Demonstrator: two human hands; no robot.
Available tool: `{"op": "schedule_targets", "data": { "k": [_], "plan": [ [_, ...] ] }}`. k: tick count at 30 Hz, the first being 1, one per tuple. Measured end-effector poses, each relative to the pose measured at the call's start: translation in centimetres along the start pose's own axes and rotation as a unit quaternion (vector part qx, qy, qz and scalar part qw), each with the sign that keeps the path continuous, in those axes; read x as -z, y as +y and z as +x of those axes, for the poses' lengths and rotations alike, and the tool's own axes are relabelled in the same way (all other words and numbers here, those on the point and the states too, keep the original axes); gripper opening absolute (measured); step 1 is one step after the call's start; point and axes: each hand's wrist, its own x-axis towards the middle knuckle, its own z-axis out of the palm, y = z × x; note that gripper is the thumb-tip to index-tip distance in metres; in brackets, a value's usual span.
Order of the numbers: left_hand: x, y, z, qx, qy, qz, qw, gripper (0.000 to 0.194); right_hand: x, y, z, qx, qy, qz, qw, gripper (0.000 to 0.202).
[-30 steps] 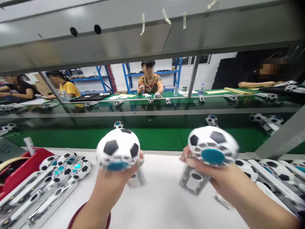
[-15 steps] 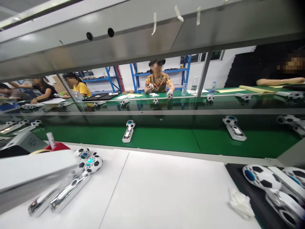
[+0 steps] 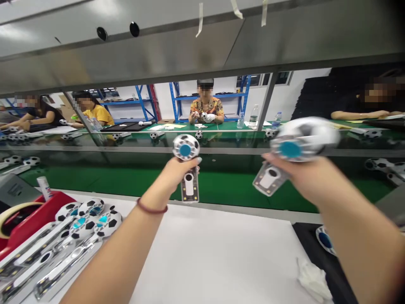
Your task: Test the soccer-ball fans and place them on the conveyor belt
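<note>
My left hand [image 3: 180, 171] is closed round a device with a soccer-ball head [image 3: 186, 147] and a clear flat handle, held upright over the green belt [image 3: 221, 177]. My right hand [image 3: 300, 173] grips a second soccer-ball device [image 3: 289, 147], blurred by motion, its handle tilted down to the left. Both heads show a round blue face. On the left of the white table [image 3: 202, 253], several like devices [image 3: 84, 223] lie side by side. Another device [image 3: 325, 240] lies on the black tray at the right, partly hidden by my right forearm.
A red tape dispenser [image 3: 47, 211] and a white tube [image 3: 44, 188] are at the left. A crumpled white tissue [image 3: 313, 280] lies beside the black tray [image 3: 303, 232]. A metal shelf [image 3: 177, 50] hangs overhead. Several people sit across the belt.
Both hands have come into view over the belt, each holding a soccer-ball device. The white box at the left has gone, showing more devices. The right tray shows fewer devices.
</note>
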Motion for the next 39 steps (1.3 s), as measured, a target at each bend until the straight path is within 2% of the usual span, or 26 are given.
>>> {"op": "schedule_targets", "data": {
  "k": [2, 3, 4, 6, 8, 10, 12, 15, 19, 21, 23, 25, 27, 30, 33, 39],
  "plan": [
    [-1.0, -2.5, 3.8, 0.035, -0.023, 0.057, 0.997, 0.033, -2.5, 1.9, 2.2, -0.032, -0.023, -0.028, 0.999, 0.047],
    [-0.9, -3.6, 5.3, 0.049, -0.025, 0.094, 0.994, 0.034, -3.5, 2.9, 3.3, -0.044, -0.023, -0.047, 0.998, 0.063],
    [-0.5, -4.4, 6.5, 0.057, -0.015, 0.132, 0.99, 0.035, -4.1, 4.0, 4.2, -0.064, -0.026, -0.063, 0.996, 0.081],
    [1.1, -5.4, 8.1, 0.064, 0.026, 0.206, 0.976, 0.038, -4.5, 5.8, 5.4, -0.086, -0.018, -0.079, 0.993, 0.097],
    [3.4, -6.2, 8.5, 0.084, 0.071, 0.264, 0.958, 0.039, -4.1, 7.1, 5.5, -0.089, -0.005, -0.075, 0.993, 0.093],
    [5.4, -7.1, 8.2, 0.138, 0.081, 0.301, 0.94, 0.034, -3.7, 8.1, 5.0, -0.082, 0.006, -0.056, 0.995, 0.082],
    [6.8, -8.4, 7.5, 0.209, 0.054, 0.31, 0.926, 0.025, -3.7, 8.9, 4.2, -0.078, 0.009, -0.031, 0.996, 0.075],
    [7.2, -10.2, 6.6, 0.272, 0.003, 0.281, 0.92, 0.022, -4.7, 10.0, 3.0, -0.083, -0.004, 0.009, 0.996, 0.064],
    [5.3, -10.2, 4.7, 0.264, -0.018, 0.165, 0.95, 0.024, -6.6, 9.7, 0.4, -0.087, -0.06, 0.051, 0.993, 0.056],
    [3.5, -9.6, 2.4, 0.246, -0.039, 0.078, 0.965, 0.022, -7.4, 8.7, -1.5, -0.082, -0.098, 0.068, 0.989, 0.055],
    [1.2, -9.1, -0.9, 0.224, -0.067, -0.005, 0.972, 0.025, -8.2, 7.2, -3.7, -0.083, -0.143, 0.105, 0.981, 0.059],
    [-1.3, -9.1, -4.8, 0.204, -0.096, -0.064, 0.972, 0.042, -8.9, 5.5, -5.6, -0.12, -0.182, 0.189, 0.957, 0.074],
    [-3.5, -9.4, -8.6, 0.182, -0.134, -0.098, 0.969, 0.063, -9.7, 4.1, -7.1, -0.181, -0.194, 0.3, 0.916, 0.085],
    [-5.7, -10.1, -12.5, 0.145, -0.182, -0.151, 0.961, 0.08, -10.5, 3.1, -8.4, -0.216, -0.179, 0.405, 0.87, 0.07],
    [-6.5, -10.7, -13.9, 0.159, -0.21, -0.216, 0.94, 0.073, -10.9, 3.4, -9.0, -0.2, -0.178, 0.436, 0.859, 0.052],
    [-6.4, -11.1, -13.7, 0.185, -0.234, -0.28, 0.912, 0.058, -10.9, 3.7, -9.4, -0.18, -0.184, 0.449, 0.856, 0.055]
  ]
}}
